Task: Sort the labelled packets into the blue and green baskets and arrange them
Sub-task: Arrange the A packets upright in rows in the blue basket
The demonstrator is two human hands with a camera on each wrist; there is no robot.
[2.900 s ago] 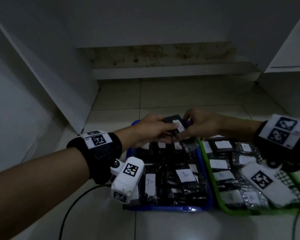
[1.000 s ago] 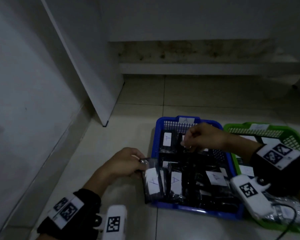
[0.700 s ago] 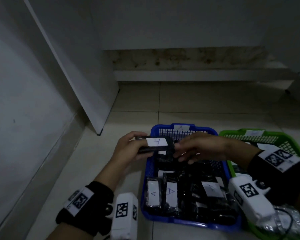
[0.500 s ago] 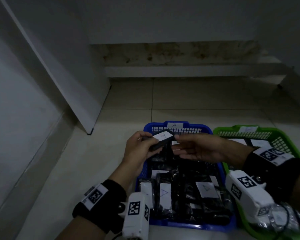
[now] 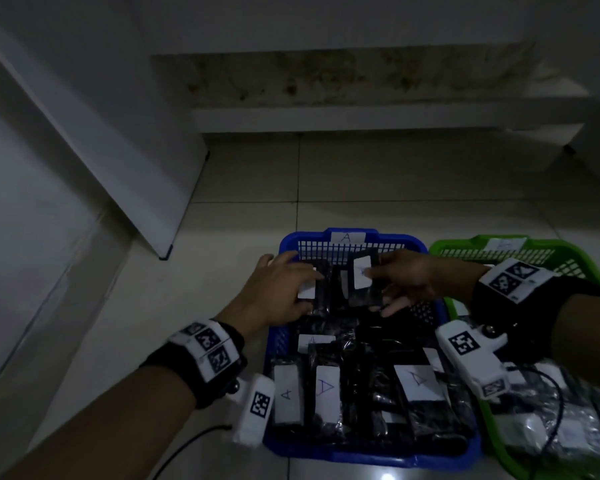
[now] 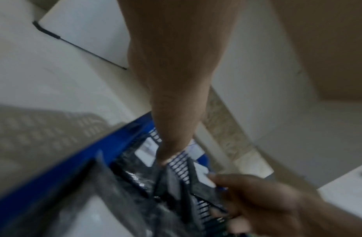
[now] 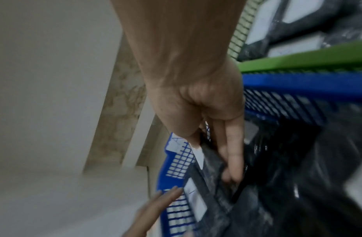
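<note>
The blue basket [image 5: 361, 457] is full of black packets with white labels marked A [image 5: 417, 382]. At its far end my right hand [image 5: 378, 289] pinches one black packet [image 5: 362, 277] upright, thumb on the label and fingers behind it. The right wrist view shows the same grip on this packet [image 7: 212, 168]. My left hand [image 5: 302, 282] lies with straight fingers on the neighbouring packets [image 5: 307, 293] at the far left of the basket. The green basket [image 5: 465, 244] stands to the right, holding more labelled packets [image 7: 294, 46].
A white panel [image 5: 125, 150] leans against the left wall, and a low step [image 5: 361, 116] runs along the back. A black cable [image 5: 187, 445] lies on the tiled floor [image 5: 395, 188] near my left arm. Both baskets carry a paper tag on the far rim.
The packet that my left hand held above the basket's far end is now in my right hand, upright inside the basket. My left hand has let go and rests on the packets beside it.
</note>
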